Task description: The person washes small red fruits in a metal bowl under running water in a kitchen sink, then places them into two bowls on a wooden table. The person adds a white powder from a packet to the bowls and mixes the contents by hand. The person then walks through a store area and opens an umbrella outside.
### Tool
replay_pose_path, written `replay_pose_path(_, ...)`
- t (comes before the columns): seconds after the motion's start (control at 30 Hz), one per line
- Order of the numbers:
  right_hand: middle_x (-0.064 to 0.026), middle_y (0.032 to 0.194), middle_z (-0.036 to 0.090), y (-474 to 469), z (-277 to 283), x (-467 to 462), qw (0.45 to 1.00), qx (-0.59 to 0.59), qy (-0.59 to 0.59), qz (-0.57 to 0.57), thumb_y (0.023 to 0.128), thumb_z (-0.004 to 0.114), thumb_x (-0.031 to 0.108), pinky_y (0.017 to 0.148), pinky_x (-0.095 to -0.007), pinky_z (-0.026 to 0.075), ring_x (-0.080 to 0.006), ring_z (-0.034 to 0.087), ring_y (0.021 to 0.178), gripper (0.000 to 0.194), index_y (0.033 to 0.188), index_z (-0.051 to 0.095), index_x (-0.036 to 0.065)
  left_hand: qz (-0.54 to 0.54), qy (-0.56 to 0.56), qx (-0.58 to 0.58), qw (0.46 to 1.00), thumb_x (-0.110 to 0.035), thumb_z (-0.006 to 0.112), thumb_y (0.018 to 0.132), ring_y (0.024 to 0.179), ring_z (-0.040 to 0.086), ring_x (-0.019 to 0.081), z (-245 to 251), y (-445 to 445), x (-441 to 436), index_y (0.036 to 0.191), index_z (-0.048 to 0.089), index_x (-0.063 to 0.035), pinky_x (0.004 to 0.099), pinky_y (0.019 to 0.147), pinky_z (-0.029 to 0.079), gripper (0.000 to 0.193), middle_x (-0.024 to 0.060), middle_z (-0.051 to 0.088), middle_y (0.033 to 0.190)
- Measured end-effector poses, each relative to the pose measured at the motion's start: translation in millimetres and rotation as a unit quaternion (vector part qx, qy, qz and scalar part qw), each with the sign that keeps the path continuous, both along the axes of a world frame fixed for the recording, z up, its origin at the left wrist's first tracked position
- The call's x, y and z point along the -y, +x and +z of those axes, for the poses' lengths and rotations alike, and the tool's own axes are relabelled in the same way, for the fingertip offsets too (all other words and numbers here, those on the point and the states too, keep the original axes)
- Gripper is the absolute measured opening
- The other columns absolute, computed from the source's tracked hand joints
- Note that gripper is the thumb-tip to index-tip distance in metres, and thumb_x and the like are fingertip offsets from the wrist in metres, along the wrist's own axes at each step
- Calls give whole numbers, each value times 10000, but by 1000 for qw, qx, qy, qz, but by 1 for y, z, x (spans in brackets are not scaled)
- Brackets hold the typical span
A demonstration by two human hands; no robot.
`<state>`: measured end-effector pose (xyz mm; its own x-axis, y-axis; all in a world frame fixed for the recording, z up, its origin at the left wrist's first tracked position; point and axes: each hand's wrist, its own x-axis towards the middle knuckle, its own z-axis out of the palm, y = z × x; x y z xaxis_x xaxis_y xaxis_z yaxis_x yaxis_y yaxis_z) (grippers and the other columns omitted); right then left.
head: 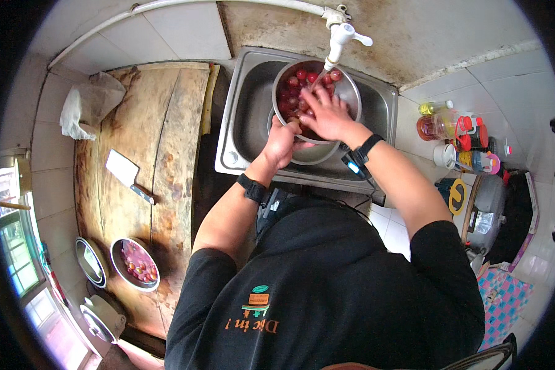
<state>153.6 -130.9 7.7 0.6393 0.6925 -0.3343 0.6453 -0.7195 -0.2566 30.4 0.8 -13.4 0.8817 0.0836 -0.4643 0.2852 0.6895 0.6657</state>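
A metal bowl (355,99) full of red grapes (293,82) is held over the steel sink (254,76), above another metal bowl (305,162) that shows below it. My left hand (284,141) grips the near left rim of the upper bowl, thumb on the inside. My right hand (328,111) lies over the grapes inside, fingers spread and somewhat blurred; whether it holds any grape cannot be told. Water runs from the white plastic tap (336,51) into the bowl, close to my right fingers.
At left, a wooden board (171,120) bears a cleaver (122,169), a plastic bag (92,104), a bowl of grapes in liquid (135,264) and a metal bowl or lid (91,262). Several bottles (437,127) stand right of the sink. A lidded pot (102,319) is at lower left.
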Motion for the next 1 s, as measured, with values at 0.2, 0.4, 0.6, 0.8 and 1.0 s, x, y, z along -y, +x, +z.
replay_pose_path(0.2, -77, 1650, 200, 5, -3, 4, 999, 18, 21, 45, 891, 610, 596, 1144, -617, 283, -490, 345, 1374, 801, 1562, 320, 269, 23, -42, -20, 999, 11, 445, 887, 928, 673, 293, -6, 3, -1, 1346, 388, -71, 417, 671, 651, 470, 142, 593, 1173)
replay_pose_path(0.4, -51, 1676, 121, 6, -6, 1, 988, -99, -34, 113, 968, 537, 483, 1187, -604, 242, -551, 312, 1389, 650, 1559, 287, 377, 18, -11, -39, 999, 15, 435, 878, 966, 666, 313, -6, 6, 2, 1379, 355, -59, 421, 690, 658, 513, 164, 547, 1225)
replay_pose_path(0.6, -128, 1429, 448, 31, -10, 11, 997, 26, 72, -3, 937, 582, 154, 931, -496, 527, -384, 606, 1146, 360, 1295, 552, 174, 20, 1, -15, 1000, 6, 439, 896, 1000, 637, 287, -1, 4, 2, 1424, 348, -82, 410, 707, 661, 542, 131, 547, 1228)
replay_pose_path(0.8, -130, 893, 708, 53, 3, 3, 927, -203, 278, -150, 1018, 546, 265, 606, -332, 562, -197, 669, 579, 311, 1283, 587, 107, 26, -39, -17, 999, 22, 456, 848, 999, 644, 293, -5, 1, -1, 1400, 331, -82, 432, 699, 664, 575, 125, 552, 1181)
replay_pose_path(1.0, -147, 1324, 594, 57, 9, 0, 988, 69, 135, 42, 1017, 498, 430, 1015, -460, 430, -310, 534, 1222, 435, 1384, 570, 208, 7, -41, -11, 999, 20, 452, 854, 1041, 643, 312, -7, -1, 3, 1440, 303, -78, 433, 710, 663, 613, 141, 532, 1267)
